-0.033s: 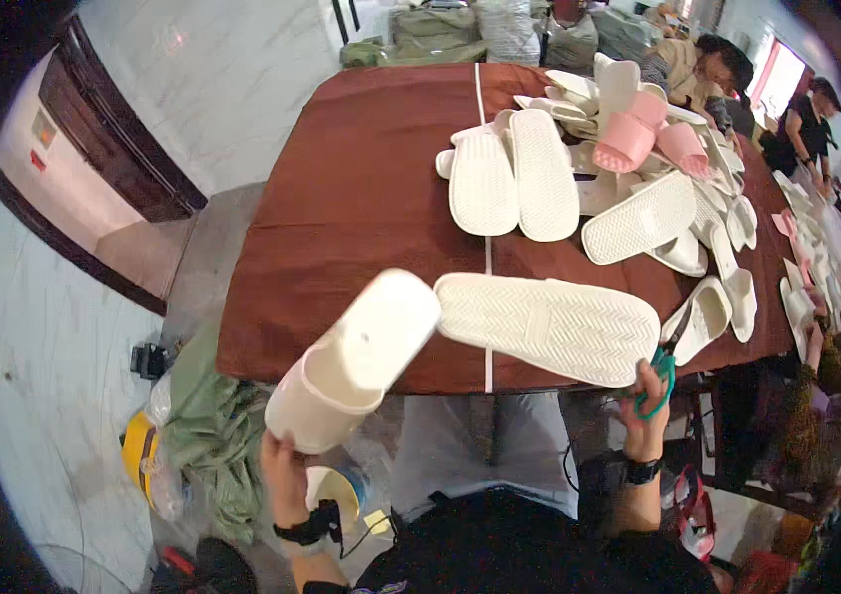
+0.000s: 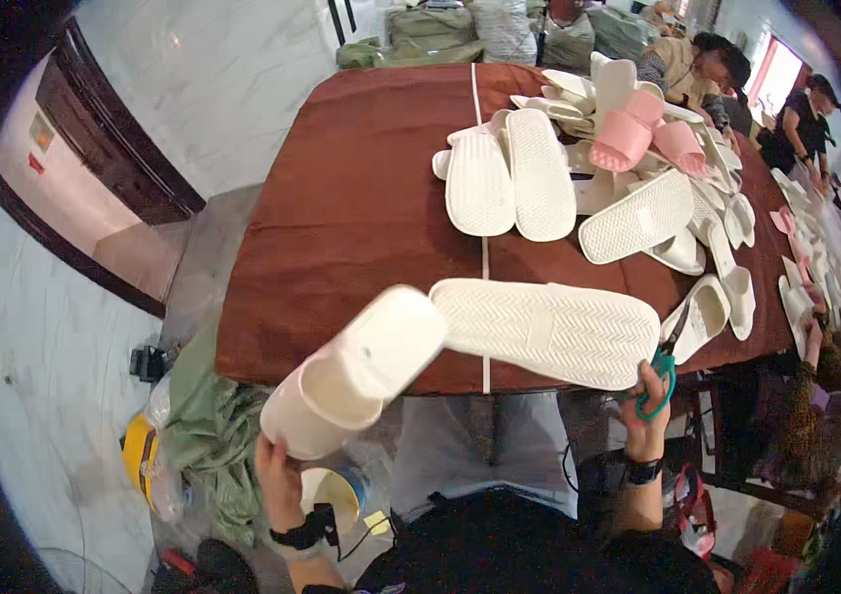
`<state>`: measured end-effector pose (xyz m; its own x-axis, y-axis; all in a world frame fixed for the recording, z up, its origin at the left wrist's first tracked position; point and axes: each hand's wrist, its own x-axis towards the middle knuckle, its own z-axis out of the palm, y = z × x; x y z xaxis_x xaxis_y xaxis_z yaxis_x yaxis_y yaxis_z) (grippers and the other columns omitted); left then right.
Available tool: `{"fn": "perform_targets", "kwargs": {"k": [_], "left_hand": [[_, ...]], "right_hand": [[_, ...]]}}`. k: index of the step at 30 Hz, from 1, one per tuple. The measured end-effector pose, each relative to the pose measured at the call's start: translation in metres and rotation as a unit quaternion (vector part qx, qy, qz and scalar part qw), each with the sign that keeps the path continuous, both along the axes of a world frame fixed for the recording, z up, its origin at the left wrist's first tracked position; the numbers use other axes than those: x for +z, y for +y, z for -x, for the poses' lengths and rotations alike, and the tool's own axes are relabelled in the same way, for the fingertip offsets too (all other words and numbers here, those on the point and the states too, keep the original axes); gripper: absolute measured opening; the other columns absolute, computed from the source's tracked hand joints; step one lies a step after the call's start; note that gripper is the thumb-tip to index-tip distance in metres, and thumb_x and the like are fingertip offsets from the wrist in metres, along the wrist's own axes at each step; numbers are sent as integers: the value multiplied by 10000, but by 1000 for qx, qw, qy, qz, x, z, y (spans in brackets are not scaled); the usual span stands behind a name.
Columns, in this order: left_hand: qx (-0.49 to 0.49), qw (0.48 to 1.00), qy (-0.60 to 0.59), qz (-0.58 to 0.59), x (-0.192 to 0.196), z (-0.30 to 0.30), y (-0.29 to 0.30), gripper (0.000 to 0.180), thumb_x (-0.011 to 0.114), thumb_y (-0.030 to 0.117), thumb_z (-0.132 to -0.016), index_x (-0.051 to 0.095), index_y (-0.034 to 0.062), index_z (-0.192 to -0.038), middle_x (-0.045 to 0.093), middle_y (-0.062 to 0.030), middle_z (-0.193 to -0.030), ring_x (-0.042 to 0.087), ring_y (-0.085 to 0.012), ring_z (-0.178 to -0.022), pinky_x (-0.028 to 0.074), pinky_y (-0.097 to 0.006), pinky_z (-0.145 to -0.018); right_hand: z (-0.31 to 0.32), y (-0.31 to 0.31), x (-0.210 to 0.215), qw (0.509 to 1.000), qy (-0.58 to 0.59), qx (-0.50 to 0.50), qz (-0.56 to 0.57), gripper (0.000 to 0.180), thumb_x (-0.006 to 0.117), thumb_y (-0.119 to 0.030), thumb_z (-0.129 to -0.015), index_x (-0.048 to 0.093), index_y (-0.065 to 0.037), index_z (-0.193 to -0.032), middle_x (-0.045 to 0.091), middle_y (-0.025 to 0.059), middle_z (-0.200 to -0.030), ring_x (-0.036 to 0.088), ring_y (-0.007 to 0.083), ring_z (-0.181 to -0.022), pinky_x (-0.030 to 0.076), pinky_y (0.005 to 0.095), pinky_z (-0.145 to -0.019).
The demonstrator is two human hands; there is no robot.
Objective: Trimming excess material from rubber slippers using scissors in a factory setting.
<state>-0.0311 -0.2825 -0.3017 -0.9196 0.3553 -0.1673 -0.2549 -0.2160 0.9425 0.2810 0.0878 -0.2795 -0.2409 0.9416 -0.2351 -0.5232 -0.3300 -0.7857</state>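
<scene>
My left hand (image 2: 280,477) grips a white slide slipper (image 2: 396,342) by its toe end, with the footbed facing up and the heel end over the table. My right hand (image 2: 644,404) is closed on green-handled scissors (image 2: 665,381), their dark blades pointing away from me. Its fingers also pinch the end of a second white slipper (image 2: 549,332), which lies sole up across the front of the table, its zigzag tread showing. The far end of that slipper meets the heel of the left one. Just beyond the scissors rests another white slipper (image 2: 703,317).
A brown-covered table (image 2: 361,188) with a white line spreads before me. White slippers (image 2: 638,218) and pink slippers (image 2: 624,141) are heaped at its right. People work beyond, one at the far edge (image 2: 703,69). A bucket (image 2: 331,495) and green sacking (image 2: 208,426) lie below left.
The slipper in my left hand has dipped slightly and tipped a little more to the right. My right hand keeps its hold on the scissors and the other slipper.
</scene>
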Motion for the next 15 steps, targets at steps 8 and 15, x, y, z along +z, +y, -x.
{"fn": "perform_targets", "kwargs": {"k": [8, 15], "left_hand": [[26, 998, 54, 17, 14, 18, -27, 348, 578, 196, -903, 492, -13, -1168, 580, -68, -1080, 569, -139, -946, 448, -271, -811], [-21, 999, 29, 37, 24, 18, 0, 301, 535, 176, -929, 508, -19, -1157, 589, -79, -1085, 561, -139, -967, 438, -282, -843]], "right_hand": [[-30, 12, -9, 989, 128, 56, 49, 201, 593, -69, -829, 530, -82, -1019, 421, -75, -694, 330, 21, -514, 291, 172, -473], [-35, -3, -9, 995, 71, 48, 42, 238, 608, -101, -832, 535, -64, -1056, 480, -71, -717, 394, 4, -539, 360, 149, -508]]}}
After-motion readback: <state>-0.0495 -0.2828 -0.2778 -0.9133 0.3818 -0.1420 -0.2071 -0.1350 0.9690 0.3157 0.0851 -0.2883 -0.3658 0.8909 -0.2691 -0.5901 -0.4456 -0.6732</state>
